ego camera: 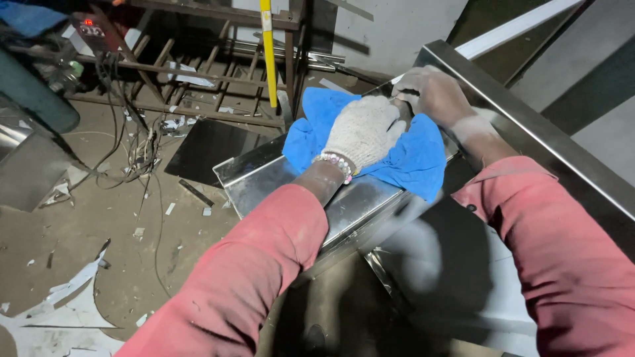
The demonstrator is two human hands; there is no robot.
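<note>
Head view: a blue cloth [410, 155] is pressed flat onto the shiny steel channel [278, 182] by the gloved left hand [362, 131], whose fingers are laid together and spread over the cloth so that it is kept tight against the metal. At two o'clock from it, the right hand [433, 94] is cupped on the channel's upper edge, apparently as a brace; whether anything is pinched there cannot be told. At nine o'clock, cables [135, 149] are strewn on the dusty floor [99, 218].

Blue cloth [410, 158], crumpled, spread flat on shiny steel channel [278, 178]. Channel lies angled across, polished top face up, reflective, end open toward left.
</note>
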